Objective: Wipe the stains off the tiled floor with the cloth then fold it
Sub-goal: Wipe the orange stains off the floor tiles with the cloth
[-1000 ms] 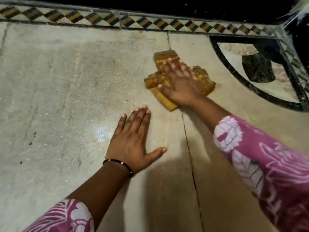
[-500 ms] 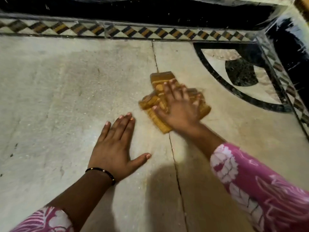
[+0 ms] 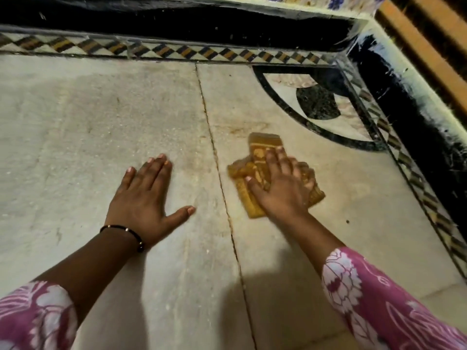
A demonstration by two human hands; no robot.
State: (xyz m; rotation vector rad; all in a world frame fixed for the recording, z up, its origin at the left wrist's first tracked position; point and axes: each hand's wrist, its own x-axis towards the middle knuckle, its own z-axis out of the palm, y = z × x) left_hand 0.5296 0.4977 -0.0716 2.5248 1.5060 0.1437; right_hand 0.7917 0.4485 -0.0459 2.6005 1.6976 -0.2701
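A bunched yellow-brown cloth (image 3: 264, 145) lies on the pale tiled floor (image 3: 101, 117), just right of a dark joint line. My right hand (image 3: 280, 188) presses flat on top of the cloth, fingers spread and blurred, covering its middle. A faint brownish stain (image 3: 242, 128) shows on the tile just beyond the cloth. My left hand (image 3: 144, 198) rests flat on the floor to the left of the joint, palm down, fingers apart, holding nothing. A thin black bracelet sits on that wrist.
A patterned diamond border (image 3: 177, 50) runs along the far edge of the floor under a black skirting. At the right, a black curved inlay (image 3: 318, 104) and another patterned strip meet a black wall base (image 3: 404, 102). A small dark speck (image 3: 347, 221) lies right of my forearm.
My right hand has dragged the cloth toward me and to the right, across the joint line onto the right-hand tile. My left hand stays planted on the floor.
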